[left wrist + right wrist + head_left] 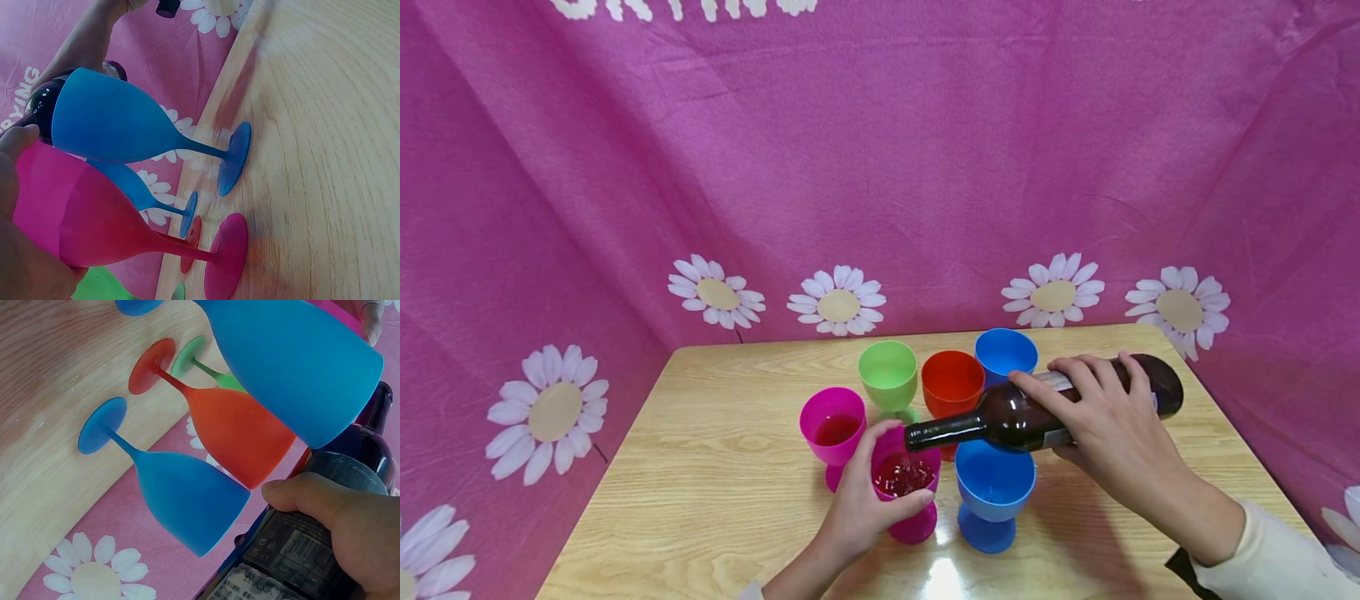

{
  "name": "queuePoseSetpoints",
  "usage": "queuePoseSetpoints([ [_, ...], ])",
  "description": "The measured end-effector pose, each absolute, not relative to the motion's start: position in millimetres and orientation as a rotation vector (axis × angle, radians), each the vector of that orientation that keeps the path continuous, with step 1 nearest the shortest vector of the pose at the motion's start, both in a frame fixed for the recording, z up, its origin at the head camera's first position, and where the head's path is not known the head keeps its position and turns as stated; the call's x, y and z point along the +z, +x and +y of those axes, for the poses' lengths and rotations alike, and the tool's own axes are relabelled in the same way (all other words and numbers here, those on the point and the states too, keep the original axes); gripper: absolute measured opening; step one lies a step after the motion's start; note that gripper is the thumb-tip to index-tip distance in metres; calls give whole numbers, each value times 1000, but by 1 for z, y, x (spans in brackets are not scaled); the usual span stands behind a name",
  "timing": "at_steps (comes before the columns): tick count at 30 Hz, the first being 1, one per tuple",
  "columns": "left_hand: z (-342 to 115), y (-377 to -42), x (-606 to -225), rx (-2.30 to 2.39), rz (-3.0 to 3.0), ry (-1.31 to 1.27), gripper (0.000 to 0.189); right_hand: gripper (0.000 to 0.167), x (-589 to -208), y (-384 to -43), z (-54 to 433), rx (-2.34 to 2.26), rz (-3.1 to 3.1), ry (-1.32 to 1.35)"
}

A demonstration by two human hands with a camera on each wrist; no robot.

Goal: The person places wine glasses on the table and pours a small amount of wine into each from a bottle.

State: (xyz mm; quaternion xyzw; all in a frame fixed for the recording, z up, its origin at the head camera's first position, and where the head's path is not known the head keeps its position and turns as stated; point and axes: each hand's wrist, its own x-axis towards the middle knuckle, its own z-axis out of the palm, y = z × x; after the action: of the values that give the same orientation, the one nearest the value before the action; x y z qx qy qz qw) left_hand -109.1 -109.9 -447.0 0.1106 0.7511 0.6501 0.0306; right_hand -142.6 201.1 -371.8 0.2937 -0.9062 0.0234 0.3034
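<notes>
Dark glass bottle (1011,414), gripped firmly by the right hand (1112,421), tilts over the near pink goblet (889,447), which stands on the table (715,475) with the left hand (861,504) curved around it; pouring seems in hand, and stopping likely calls for tipping the bottle back up

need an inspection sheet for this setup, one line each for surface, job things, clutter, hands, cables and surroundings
Surface: light wood-grain table, with glare near the front edge.
Job's things: dark bottle tilted, mouth over the front pink cup; red liquid in that cup and in the other pink cup; green cup, red cup, rear blue cup and front blue cup upright.
Clutter: nothing seen.
Hands: left hand holds the front pink cup; right hand grips the bottle.
Cables: nothing seen.
Surroundings: pink cloth with white daisies, behind and at both sides.
</notes>
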Motion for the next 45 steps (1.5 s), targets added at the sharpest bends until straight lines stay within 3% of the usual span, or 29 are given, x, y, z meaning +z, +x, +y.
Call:
queuePoseSetpoints([
  [23, -110, -109, -447, 1988, 2319, 330, 82, 111, -374, -138, 201, 176, -2478, 714],
  [30, -111, -109, -446, 1991, 2310, 310, 84, 103, -376, -139, 201, 329, -2515, 666],
  [45, -110, -110, -445, 1993, 2296, 320, 82, 107, -392, -143, 211, 827, -2521, 592],
])
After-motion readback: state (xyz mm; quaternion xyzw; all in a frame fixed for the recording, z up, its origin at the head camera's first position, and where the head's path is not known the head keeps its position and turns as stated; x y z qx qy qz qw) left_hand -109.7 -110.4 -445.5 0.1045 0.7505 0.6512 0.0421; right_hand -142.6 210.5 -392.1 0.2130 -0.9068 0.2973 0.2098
